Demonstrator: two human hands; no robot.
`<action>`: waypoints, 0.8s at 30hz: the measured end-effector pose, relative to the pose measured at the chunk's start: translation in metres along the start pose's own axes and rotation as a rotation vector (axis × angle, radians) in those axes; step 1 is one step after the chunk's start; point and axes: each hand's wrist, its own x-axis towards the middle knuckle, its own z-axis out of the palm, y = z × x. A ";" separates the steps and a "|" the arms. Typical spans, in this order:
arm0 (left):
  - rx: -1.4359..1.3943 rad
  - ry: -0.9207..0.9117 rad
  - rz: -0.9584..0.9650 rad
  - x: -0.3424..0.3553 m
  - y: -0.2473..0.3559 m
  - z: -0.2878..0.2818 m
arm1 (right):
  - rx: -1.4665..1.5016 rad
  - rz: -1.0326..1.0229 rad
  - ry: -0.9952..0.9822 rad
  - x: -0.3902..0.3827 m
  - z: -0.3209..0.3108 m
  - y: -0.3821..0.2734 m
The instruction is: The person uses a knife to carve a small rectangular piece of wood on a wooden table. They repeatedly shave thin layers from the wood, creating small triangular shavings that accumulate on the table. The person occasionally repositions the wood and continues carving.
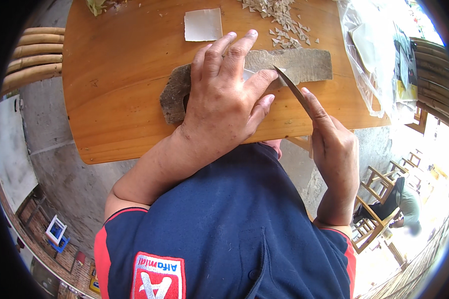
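Observation:
My left hand (222, 84) lies flat with its fingers stretched out over a worn wooden board (309, 65). Beneath its thumb and forefinger, a small pale piece (247, 74) shows in part; the rest is covered. My right hand (334, 139) grips a knife (294, 92) with a narrow dark blade, forefinger along its back. The blade's tip meets the board close to my left fingertip, by the pale piece's edge. Beyond my left hand rests a pale square sheet (203, 25). Many little pale triangular cut pieces (284, 25) are scattered past the board.
The wooden table (119, 99) has a rounded near-left corner. On its right side hangs a clear plastic bag (366, 55) with pale sheets inside. Bamboo seating (35, 52) flanks the table. At the lower right, a person (409, 204) is near wooden furniture (374, 219).

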 end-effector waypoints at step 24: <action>-0.029 -0.017 -0.003 0.000 -0.004 -0.005 | 0.152 0.078 -0.061 -0.010 -0.011 0.007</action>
